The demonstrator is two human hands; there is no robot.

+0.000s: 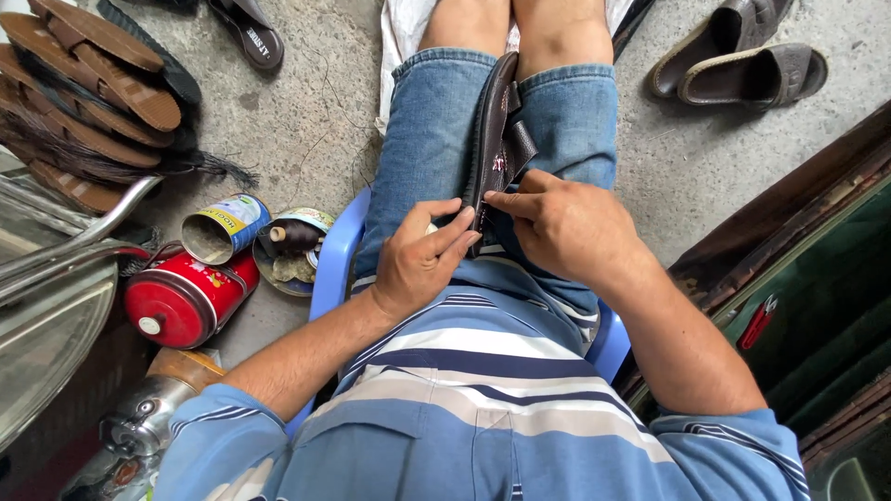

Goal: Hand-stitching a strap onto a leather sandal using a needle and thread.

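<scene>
Grey concrete floor [306, 111], seen from above a person seated on a blue plastic chair [332, 264]; both hands meet on a dark brown sandal [494, 121] clamped on edge between the knees; left hand [422, 260] grips its near end, right hand [561, 223] pinches its edge; its long axis runs away from the body; cans [223, 227] lie left, a sandal pair [742, 65] right.

Dark brown sandal [497, 121] stood on edge, clamped between denim-clad thighs, sole facing left, strap side right. Near end gripped by left hand [422, 260], pinched by right hand [566, 227].
</scene>
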